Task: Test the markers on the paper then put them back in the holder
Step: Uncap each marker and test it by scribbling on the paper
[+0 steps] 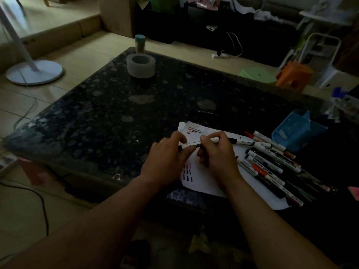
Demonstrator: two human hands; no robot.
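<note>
Both hands hold one white marker with a black cap level above the white paper. My left hand pinches its left end, where the black cap sits. My right hand grips the barrel, and the far end sticks out to the right. The paper carries short red and black test strokes near its top and lower left. Several other markers, black and red, lie in a loose pile on the paper's right side. The blue holder lies tipped over just beyond that pile.
A dark speckled stone table carries everything. A roll of tape and a small jar stand at its far edge. One thin dark pen lies beyond the paper. Orange and green stools, a fan base and cables are on the floor.
</note>
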